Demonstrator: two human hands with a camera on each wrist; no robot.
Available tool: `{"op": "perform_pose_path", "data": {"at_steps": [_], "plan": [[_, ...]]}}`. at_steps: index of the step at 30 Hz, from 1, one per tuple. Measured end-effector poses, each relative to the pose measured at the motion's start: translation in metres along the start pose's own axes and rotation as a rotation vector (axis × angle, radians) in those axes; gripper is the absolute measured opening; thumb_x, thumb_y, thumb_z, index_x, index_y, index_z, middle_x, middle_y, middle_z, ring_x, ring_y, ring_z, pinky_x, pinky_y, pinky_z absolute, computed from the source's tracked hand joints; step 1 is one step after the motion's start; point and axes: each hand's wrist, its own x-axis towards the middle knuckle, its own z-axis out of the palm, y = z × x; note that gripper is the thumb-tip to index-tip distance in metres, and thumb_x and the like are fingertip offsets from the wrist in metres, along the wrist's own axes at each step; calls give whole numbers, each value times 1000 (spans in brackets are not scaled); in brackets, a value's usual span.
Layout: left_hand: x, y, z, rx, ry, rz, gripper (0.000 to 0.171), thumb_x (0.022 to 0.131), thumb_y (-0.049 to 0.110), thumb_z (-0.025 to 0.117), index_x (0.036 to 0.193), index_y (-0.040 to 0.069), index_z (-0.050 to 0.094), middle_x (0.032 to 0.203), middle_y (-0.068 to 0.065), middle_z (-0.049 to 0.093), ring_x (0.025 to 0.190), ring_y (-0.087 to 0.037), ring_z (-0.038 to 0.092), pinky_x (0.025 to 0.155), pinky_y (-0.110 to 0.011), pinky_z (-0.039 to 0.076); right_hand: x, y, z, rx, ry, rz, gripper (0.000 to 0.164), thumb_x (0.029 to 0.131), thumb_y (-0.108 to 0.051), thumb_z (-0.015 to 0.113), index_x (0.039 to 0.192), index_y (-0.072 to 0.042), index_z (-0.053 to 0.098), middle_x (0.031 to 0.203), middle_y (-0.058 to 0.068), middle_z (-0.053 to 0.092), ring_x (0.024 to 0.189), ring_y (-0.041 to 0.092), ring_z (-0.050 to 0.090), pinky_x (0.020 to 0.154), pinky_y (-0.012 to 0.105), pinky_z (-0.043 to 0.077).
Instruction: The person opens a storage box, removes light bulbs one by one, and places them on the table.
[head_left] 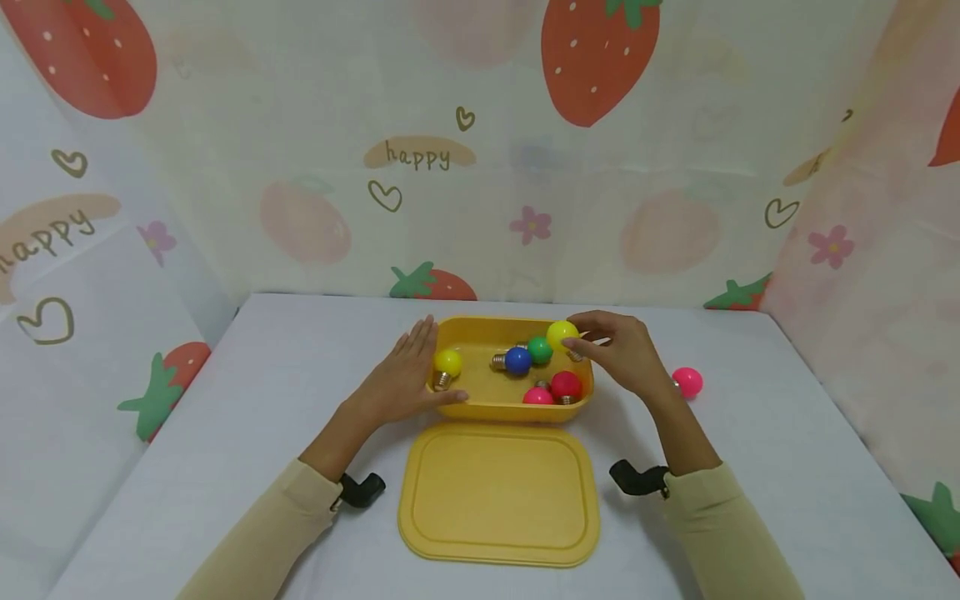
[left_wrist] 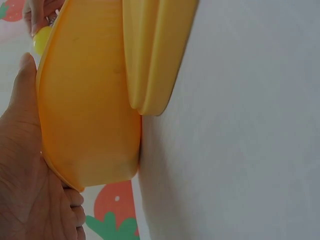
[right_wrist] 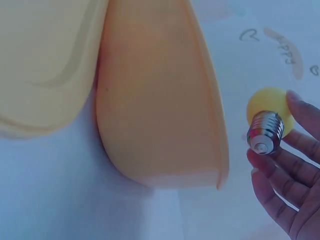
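Observation:
A yellow plastic box (head_left: 480,410) stands on the table with several small coloured bulbs inside. My left hand (head_left: 401,379) rests against the box's left end, its fingers straight and its thumb lying over the front rim. Above the box's right end, my right hand (head_left: 618,346) pinches a yellow light bulb (right_wrist: 270,107) between thumb and fingers, the metal screw base showing in the right wrist view. In the box lie another yellow bulb (head_left: 447,362), a blue bulb (head_left: 517,361), a green bulb (head_left: 539,350), a red bulb (head_left: 566,385) and a pink bulb (head_left: 537,396).
A yellow lid (head_left: 498,492) lies flat on the white table (head_left: 757,500), just in front of the box. Another pink bulb (head_left: 688,382) lies on the table beyond the right forearm. A strawberry-printed curtain (head_left: 465,225) hangs behind the table.

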Motion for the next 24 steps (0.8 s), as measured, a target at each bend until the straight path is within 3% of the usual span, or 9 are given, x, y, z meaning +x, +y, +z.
{"op": "perform_pose_path", "data": {"at_steps": [6,14,24], "plan": [[0,0,1,5,4,2,123,86,85,42,160,-4,-1,169,-19,-4,156,-31,-2,125,-46,5,-2,8,-15,19,58,38,45,91,-40,77,126,-13,71,113,7,74,101,26,69,71,30,59],[-1,0,2,0,1,6,122,87,83,45,160,-4,0,169,-19,-3,156,-31,-1,125,-46,5,-5,20,-31,23,126,24,42,94,-37,74,130,-14,70,116,12,73,100,27,69,76,17,54],[-1,0,1,13,6,7,123,86,83,46,160,-4,0,169,-20,-2,156,-32,0,125,-47,5,-9,27,-51,19,187,90,44,94,-40,73,131,-16,70,116,10,74,101,21,68,86,26,52]]}}
